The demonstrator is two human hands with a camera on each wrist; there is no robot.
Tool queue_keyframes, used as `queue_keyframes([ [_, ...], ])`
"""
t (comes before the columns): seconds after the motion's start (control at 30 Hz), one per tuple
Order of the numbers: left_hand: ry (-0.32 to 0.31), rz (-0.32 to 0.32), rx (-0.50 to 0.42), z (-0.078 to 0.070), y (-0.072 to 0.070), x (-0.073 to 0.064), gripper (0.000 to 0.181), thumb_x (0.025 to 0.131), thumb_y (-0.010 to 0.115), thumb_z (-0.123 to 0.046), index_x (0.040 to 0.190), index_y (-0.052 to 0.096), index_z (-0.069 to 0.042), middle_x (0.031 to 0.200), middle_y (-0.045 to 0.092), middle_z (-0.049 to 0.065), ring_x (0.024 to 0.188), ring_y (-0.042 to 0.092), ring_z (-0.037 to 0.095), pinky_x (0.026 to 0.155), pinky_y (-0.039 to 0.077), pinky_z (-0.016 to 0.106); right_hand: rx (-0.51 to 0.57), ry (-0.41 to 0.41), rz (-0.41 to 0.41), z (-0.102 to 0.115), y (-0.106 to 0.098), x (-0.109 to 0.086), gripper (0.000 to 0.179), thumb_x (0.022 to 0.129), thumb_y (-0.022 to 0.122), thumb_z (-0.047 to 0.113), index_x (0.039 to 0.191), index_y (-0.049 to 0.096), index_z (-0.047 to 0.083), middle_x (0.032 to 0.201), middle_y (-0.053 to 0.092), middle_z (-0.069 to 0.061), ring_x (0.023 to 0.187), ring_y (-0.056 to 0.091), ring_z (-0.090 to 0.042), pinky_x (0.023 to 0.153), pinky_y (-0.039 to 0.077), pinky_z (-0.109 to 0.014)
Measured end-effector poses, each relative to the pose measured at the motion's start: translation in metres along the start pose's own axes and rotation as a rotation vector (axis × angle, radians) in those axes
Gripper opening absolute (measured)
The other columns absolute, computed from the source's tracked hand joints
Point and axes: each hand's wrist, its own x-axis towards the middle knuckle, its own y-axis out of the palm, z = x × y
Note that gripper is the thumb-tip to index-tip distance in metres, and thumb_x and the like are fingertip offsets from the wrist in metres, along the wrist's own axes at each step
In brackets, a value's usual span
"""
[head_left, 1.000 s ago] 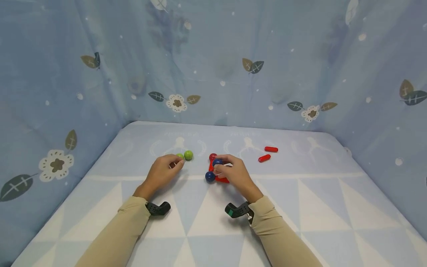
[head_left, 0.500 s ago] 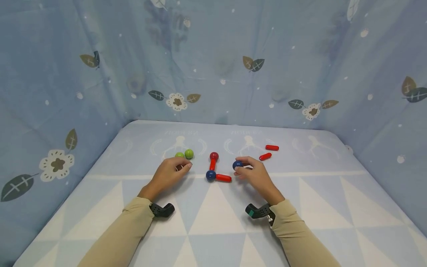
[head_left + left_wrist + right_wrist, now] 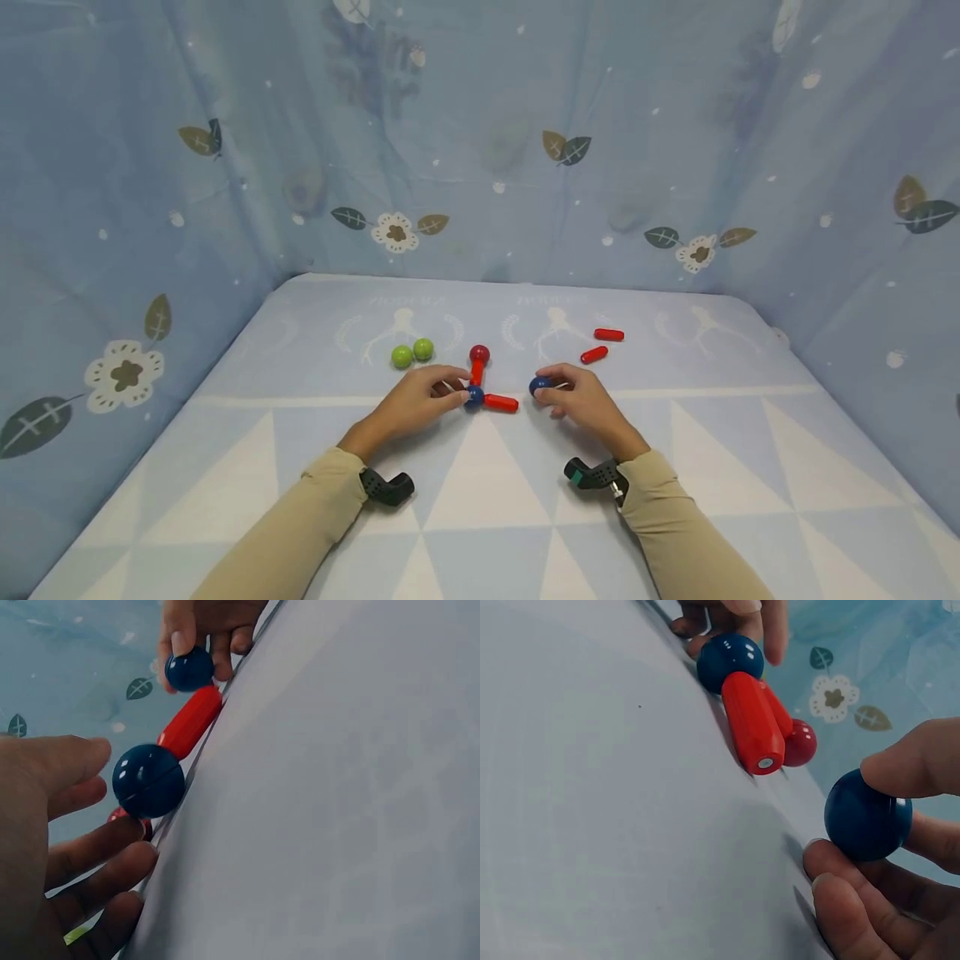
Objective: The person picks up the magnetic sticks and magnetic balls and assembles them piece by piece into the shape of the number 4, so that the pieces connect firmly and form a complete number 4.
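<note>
My right hand (image 3: 588, 404) pinches a loose blue ball (image 3: 868, 815) between thumb and fingers, just right of a joined piece. That piece has a second blue ball (image 3: 148, 781) at its corner, a red rod (image 3: 501, 403) reaching right, and another red rod (image 3: 477, 373) running back to a dark red ball (image 3: 479, 355). The right-hand rod's free end shows a small round metal face in the right wrist view. My left hand (image 3: 416, 402) is at the corner ball's left side, thumb and fingers spread around it, with a small gap at the thumb in the left wrist view.
Two green balls (image 3: 402, 357) lie behind my left hand. Two loose red rods, one farther back (image 3: 609, 335) and one nearer (image 3: 594, 355), lie at the back right. A blue patterned curtain (image 3: 480, 167) surrounds the cloth-covered table (image 3: 480, 500) at the back and sides.
My right hand has carried the loose blue ball from over the joined piece to its right and lowered it. My left hand has moved right from near the green balls to the corner ball.
</note>
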Motion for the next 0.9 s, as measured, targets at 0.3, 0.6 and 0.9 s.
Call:
queue_keyframes([
  [0.3,0.022,0.027,0.133,-0.002,0.012,0.002,0.042,0.091,0.075,-0.033,0.132,0.067,-0.026,0.103,0.064,-0.007,0.082,0.055,0.01,0.069,0.047,0.031,-0.024,0.049,0.025,-0.001,0.003,0.001,0.034,0.093,0.072,0.023,0.124,0.067,0.011,0.11,0.066,-0.008,0.079,0.062,-0.024,0.074,0.05,-0.034],
  [0.6,0.019,0.001,0.148,-0.005,0.014,0.005,0.037,0.09,0.078,-0.027,0.125,0.07,-0.024,0.103,0.065,-0.007,0.083,0.056,0.009,0.074,0.048,0.031,-0.1,0.026,0.039,0.0,0.003,-0.002,0.035,0.091,0.072,0.021,0.124,0.07,0.008,0.11,0.067,-0.006,0.085,0.061,-0.021,0.073,0.053,-0.032],
  [0.9,0.037,-0.02,0.171,-0.006,0.013,0.003,0.034,0.092,0.075,-0.029,0.125,0.069,-0.025,0.105,0.065,-0.011,0.083,0.057,0.008,0.075,0.048,0.03,-0.112,-0.013,0.066,0.01,0.0,-0.003,0.032,0.093,0.071,0.017,0.124,0.071,0.012,0.11,0.069,-0.004,0.082,0.061,-0.022,0.071,0.053,-0.034],
])
